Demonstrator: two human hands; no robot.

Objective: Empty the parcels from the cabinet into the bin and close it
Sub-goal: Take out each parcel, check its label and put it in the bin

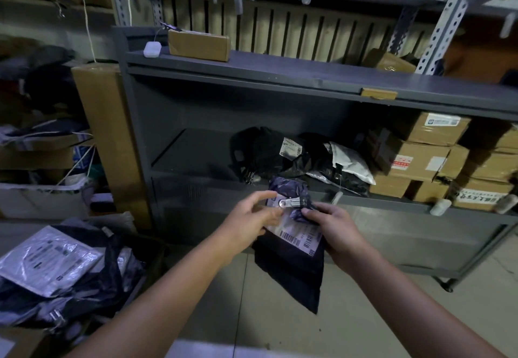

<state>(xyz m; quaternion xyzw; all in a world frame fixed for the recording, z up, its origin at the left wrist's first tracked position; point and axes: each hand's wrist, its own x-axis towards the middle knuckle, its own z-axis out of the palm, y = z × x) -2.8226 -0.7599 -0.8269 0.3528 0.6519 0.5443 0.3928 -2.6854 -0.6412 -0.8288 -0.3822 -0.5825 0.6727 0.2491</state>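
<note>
I hold a dark plastic parcel point(291, 268) with a white barcode label in front of the grey metal cabinet point(179, 99). A metal clip point(291, 202) is fastened at the parcel's top. My left hand point(249, 217) pinches the parcel's top edge just beside the clip. My right hand point(336, 228) grips the crumpled top right of the parcel. Black and white bagged parcels point(283, 153) and several cardboard boxes point(420, 158) lie on the cabinet's open shelf. The bin point(148, 248) at lower left holds several bagged parcels, one silver-grey point(47, 259).
A tall cardboard box point(109, 139) leans against the cabinet's left side. A small carton point(199, 45) and a white tag point(152, 49) sit on the cabinet top. White tags hang from the upper rack point(238, 1). Cluttered shelves stand at far left. Pale tiled floor point(364, 315) lies below.
</note>
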